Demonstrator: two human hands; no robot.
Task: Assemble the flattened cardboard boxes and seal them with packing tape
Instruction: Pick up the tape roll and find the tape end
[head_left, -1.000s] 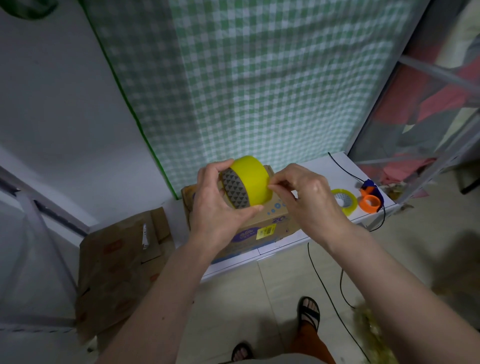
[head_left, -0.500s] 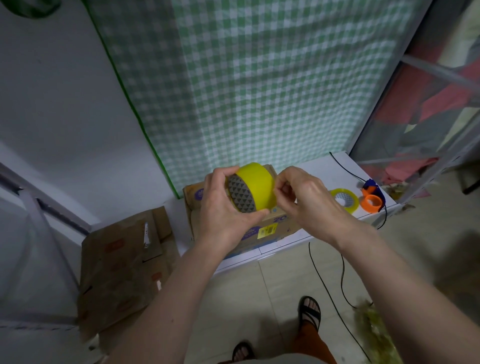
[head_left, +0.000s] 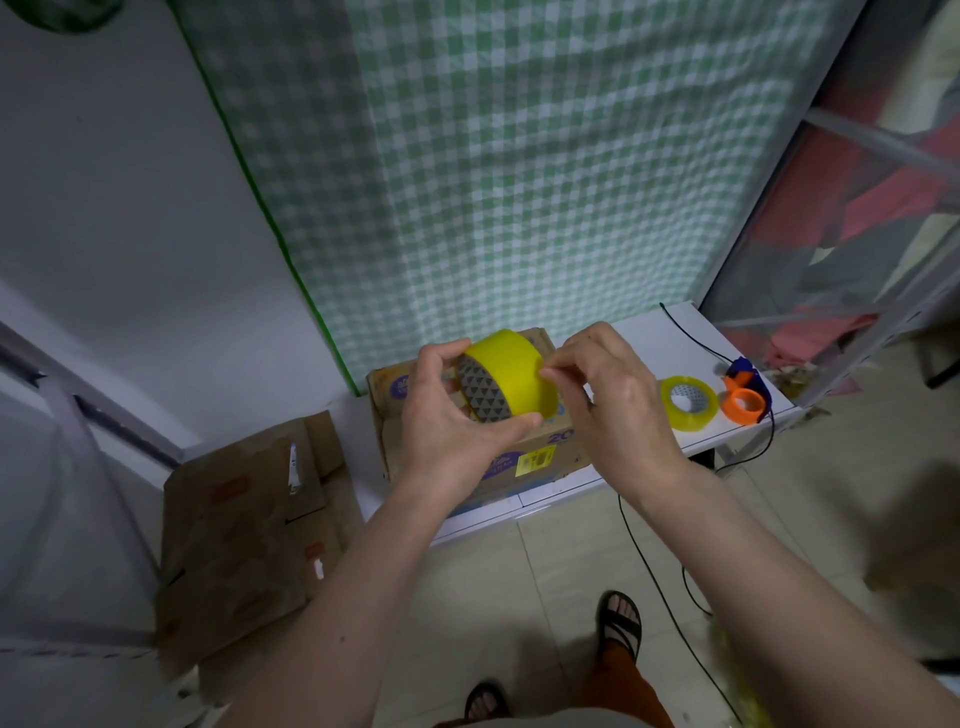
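Note:
My left hand grips a wide yellow roll of packing tape with a patterned grey core, held in the air above an assembled cardboard box on a low white table. The fingertips of my right hand pinch at the roll's right edge, thumb and forefinger together on the tape surface. Whether a loose end is lifted I cannot tell. Flattened cardboard boxes lean at the left on the floor.
A second, smaller yellow tape roll and an orange and blue tape dispenser lie on the table's right end. A black cable hangs down to the tiled floor. A green checked curtain hangs behind. My sandalled feet stand below.
The roll has turned slightly in my left hand. My right fingertips have shifted along its edge and now pinch near the top right.

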